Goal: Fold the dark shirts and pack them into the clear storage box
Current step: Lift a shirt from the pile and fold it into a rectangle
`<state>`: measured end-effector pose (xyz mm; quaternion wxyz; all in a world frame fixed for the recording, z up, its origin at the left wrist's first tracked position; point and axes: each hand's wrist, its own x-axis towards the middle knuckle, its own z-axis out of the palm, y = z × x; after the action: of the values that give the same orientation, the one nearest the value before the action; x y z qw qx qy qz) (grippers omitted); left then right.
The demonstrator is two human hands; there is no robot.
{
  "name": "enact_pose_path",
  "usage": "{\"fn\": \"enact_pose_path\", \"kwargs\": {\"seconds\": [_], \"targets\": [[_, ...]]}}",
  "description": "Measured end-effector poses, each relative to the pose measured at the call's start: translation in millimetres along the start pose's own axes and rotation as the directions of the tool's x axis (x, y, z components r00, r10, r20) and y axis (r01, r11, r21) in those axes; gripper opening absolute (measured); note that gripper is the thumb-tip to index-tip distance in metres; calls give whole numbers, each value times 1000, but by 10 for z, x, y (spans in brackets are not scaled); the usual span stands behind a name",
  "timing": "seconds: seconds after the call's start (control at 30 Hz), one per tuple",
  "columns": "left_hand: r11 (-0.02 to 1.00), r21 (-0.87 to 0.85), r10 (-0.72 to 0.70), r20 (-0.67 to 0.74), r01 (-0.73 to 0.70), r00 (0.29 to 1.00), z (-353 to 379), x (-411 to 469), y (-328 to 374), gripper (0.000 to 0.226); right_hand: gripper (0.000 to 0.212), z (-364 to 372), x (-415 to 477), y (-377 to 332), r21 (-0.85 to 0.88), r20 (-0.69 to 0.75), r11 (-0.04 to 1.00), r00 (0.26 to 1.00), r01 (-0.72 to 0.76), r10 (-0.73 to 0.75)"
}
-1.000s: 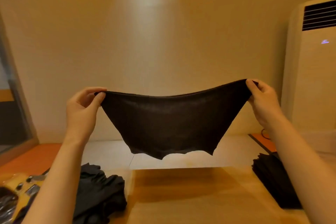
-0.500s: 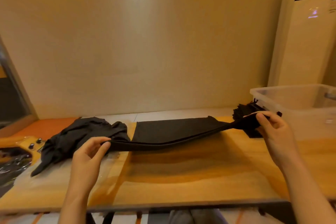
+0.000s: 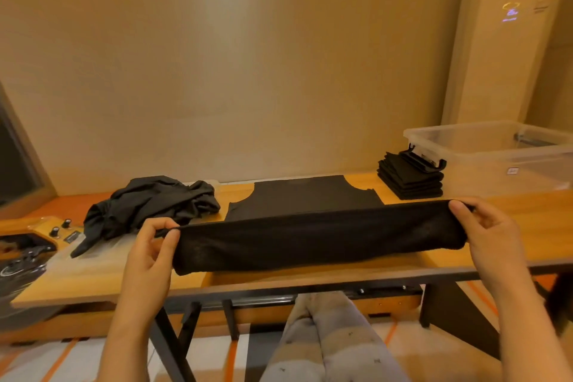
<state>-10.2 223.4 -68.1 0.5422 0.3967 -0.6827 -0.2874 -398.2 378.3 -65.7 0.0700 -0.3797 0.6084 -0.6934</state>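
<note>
A dark shirt (image 3: 310,211) lies spread on the wooden table (image 3: 511,217), its far part flat and its near edge lifted off the surface. My left hand (image 3: 152,245) pinches the left corner of that raised edge. My right hand (image 3: 486,232) pinches the right corner, so the cloth stretches taut between them near the table's front. A crumpled heap of dark shirts (image 3: 152,205) sits at the left. A neat stack of folded dark shirts (image 3: 409,180) stands at the right, beside the clear storage box (image 3: 496,152).
A tall white air-conditioner (image 3: 511,40) stands behind the box. A record player (image 3: 28,245) under plastic wrap occupies the table's left end. The box's black latch (image 3: 424,158) hangs toward the folded stack. My legs show under the table's front edge.
The shirt hung in the air between my hands. It has been lowered onto the table and its near edge pulled toward me, and the camera has tilted down.
</note>
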Motion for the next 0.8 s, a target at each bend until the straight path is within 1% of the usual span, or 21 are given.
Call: {"fn": "enact_pose_path", "kwargs": {"seconds": [0.1,0.2,0.37,0.47,0.57,0.6,0.67,0.77,0.8], "targets": [[999,-41,-24,8,24,1000,-25,-40,60,13,15,-83,-76,-107,21,-18,1000,1000,-7,7],[995,-79,-53,10,53,999,-53,-77,119,12,14,-131,-110,-229,-1,-6,1000,1000,-4,4],[991,-94,-91,26,93,995,-53,-119,179,10,12,-177,-135,-347,-27,17,999,999,-36,36],[991,-96,-93,39,97,995,-63,-110,188,10,10,-213,-163,-401,-8,36,999,998,-52,52],[991,-87,-99,63,104,993,-52,-86,179,9,36,-266,-191,-431,-22,82,998,995,-55,57],[990,-84,-104,65,109,992,-48,-79,177,9,36,-280,-196,-437,-22,85,998,994,-63,64],[991,-74,-108,69,113,992,-16,-35,169,9,29,-300,-177,-420,4,81,997,993,-83,82],[993,-71,-93,61,97,994,60,89,151,10,10,-272,-63,-354,9,48,996,995,-89,89],[994,-64,-79,63,83,995,93,156,147,11,11,-247,0,-323,1,42,997,996,-82,81]]}}
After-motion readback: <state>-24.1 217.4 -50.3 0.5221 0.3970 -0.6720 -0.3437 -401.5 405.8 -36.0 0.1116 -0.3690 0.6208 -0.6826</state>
